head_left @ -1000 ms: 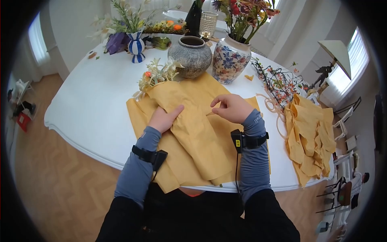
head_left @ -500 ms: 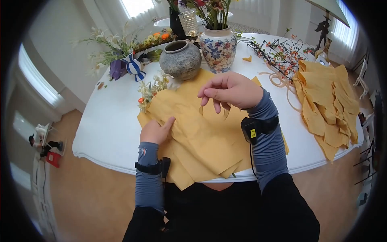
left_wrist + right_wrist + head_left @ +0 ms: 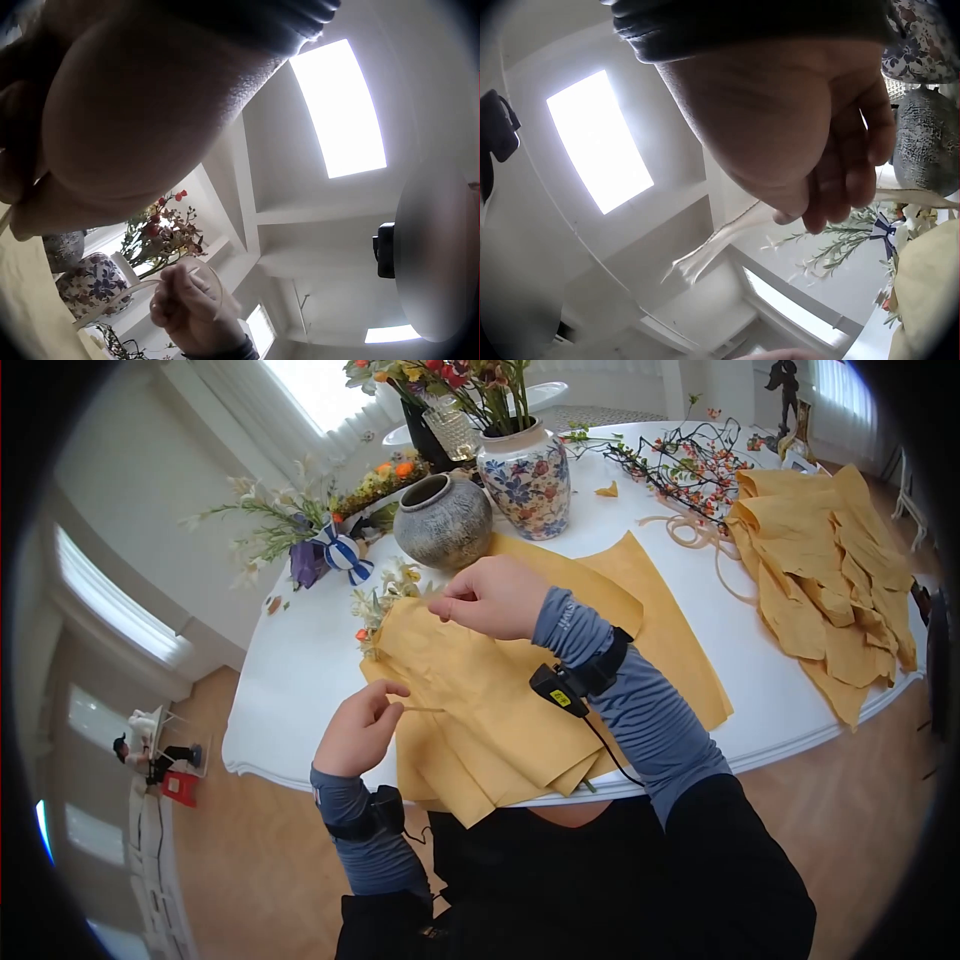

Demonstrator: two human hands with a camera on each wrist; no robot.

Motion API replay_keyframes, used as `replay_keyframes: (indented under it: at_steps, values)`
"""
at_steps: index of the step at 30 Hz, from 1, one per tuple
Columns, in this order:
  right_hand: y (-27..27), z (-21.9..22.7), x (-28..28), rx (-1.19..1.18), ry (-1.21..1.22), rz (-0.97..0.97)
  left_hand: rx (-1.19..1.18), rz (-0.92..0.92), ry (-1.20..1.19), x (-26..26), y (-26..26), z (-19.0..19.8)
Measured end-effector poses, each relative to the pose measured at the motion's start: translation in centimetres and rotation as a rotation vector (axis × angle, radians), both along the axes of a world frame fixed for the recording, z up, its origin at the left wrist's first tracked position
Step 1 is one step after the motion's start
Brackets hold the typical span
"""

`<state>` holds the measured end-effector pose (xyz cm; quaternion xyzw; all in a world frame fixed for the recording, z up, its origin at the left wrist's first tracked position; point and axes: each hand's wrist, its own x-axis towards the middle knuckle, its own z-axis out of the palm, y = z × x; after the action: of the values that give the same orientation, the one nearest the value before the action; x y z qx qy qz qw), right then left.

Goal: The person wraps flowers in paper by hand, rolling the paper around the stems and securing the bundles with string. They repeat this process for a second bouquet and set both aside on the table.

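Note:
Mustard-yellow wrapping paper point(image 3: 480, 690) lies in overlapping folded sheets around a bouquet, whose pale blossoms point(image 3: 385, 595) show at its upper left edge. Just above the paper's left side, my left hand point(image 3: 358, 728) pinches a thin, pale ribbon point(image 3: 425, 709) between thumb and fingers. Over the upper part of the wrap is my right hand point(image 3: 500, 598), also pinching ribbon. In the right wrist view a frayed ribbon end point(image 3: 705, 251) sticks out past those fingertips. The left wrist view shows the ribbon point(image 3: 120, 296) looping at the right hand point(image 3: 196, 311).
Behind the paper stand a grey textured pot point(image 3: 443, 520) and a floral-patterned vase point(image 3: 525, 480) with flowers. A blue-and-white striped vase point(image 3: 345, 555) lies tipped at the left. More yellow paper point(image 3: 815, 560), loose ribbon point(image 3: 690, 530) and red-berried branches point(image 3: 690, 465) lie right.
My right hand has swung left across the wrap. My left hand has come off the paper, moving down and left, with ribbon now in its fingers. The head view has turned.

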<state>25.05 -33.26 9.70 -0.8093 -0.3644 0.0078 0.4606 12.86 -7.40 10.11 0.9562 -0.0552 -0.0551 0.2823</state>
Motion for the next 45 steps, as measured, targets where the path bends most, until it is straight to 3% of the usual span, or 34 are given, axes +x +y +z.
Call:
replay_keyframes:
  at_steps: [1,2,5,8,11,14,18,20,22,24,26,28,31,38,40,43,45]
  values:
    - [0.9,-0.7,0.1,-0.026,-0.118,-0.155,-0.055,0.050,0.005,-0.4,-0.4,0.5]
    - [1.9,-1.6,0.4,-0.022,-0.119,-0.151,-0.052,0.055,0.004,-0.4,-0.6,0.3]
    - [4.5,-4.6,1.4,0.017,-0.201,-0.278,-0.396,-0.007,-0.207,-0.5,-1.2,0.3]
    - [6.1,-5.9,0.7,-0.100,-0.058,-0.198,-0.552,-0.031,-0.338,0.7,-2.1,-0.5]
    - [6.3,-6.4,-0.5,-0.235,0.066,0.155,-0.596,-0.062,-0.411,2.9,-2.3,-2.1]
    - [5.8,-6.1,-0.7,-0.258,0.020,0.336,-0.623,-0.084,-0.475,4.8,-2.6,-3.8]
    - [5.3,-5.0,-0.5,-0.230,0.018,0.300,-0.624,-0.109,-0.517,5.7,-3.2,-5.4]
    - [5.5,-5.4,-0.1,-0.204,0.015,0.244,-0.609,0.011,-0.601,5.6,-3.7,-6.1]
    - [5.6,-5.3,0.0,-0.170,0.076,0.133,-0.686,0.065,-0.549,5.0,-3.6,-6.0]
    - [5.9,-6.3,0.6,-0.112,0.117,0.124,-0.874,0.294,-0.353,5.5,-2.3,-7.7]
    - [6.0,-6.5,0.8,-0.053,0.160,0.111,-0.918,0.325,-0.332,5.3,-1.7,-8.7]
    - [5.7,-5.9,0.5,-0.064,0.237,0.113,-0.891,0.246,-0.082,5.2,-0.6,-9.5]
    - [5.7,-6.2,0.8,-0.031,0.264,0.140,-0.927,0.096,0.004,5.2,-0.4,-10.4]
    - [5.4,-6.8,1.5,0.058,0.385,0.203,-1.065,0.019,0.010,5.8,-0.9,-10.8]
    - [5.3,-7.2,1.9,0.147,0.522,0.267,-1.164,-0.008,0.079,5.8,-1.0,-10.2]
    - [4.8,-6.0,1.6,0.055,0.425,0.227,-1.289,0.033,0.150,5.9,-1.1,-9.9]
    - [4.5,-5.7,1.5,0.035,0.391,0.198,-1.241,-0.023,0.131,5.9,-0.6,-10.0]
